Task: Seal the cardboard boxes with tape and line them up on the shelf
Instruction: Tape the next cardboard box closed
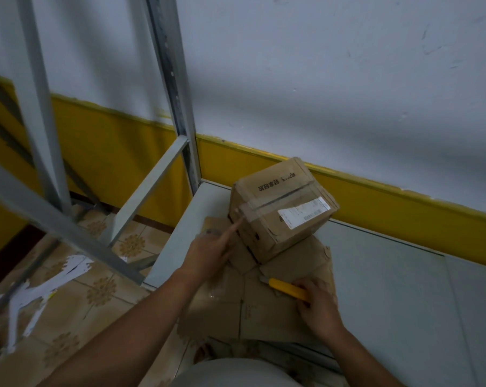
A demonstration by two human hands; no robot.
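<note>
A small cardboard box [281,208] with a white label stands tilted on flattened cardboard [264,305] on the grey shelf board [389,275]. A strip of clear tape [267,203] runs across its top seam and over the near left edge. My left hand [208,255] points its index finger onto the tape end at that edge. Its other fingers curl round what looks like a clear tape roll [210,232]. My right hand [318,303] rests on the flat cardboard and grips a yellow utility knife [285,288], tip pointing left.
A grey metal shelf upright [177,93] and braces [149,188] stand left of the board. The white and yellow wall [376,202] is right behind the box. Torn white paper scraps [40,291] lie on the tiled floor at the left.
</note>
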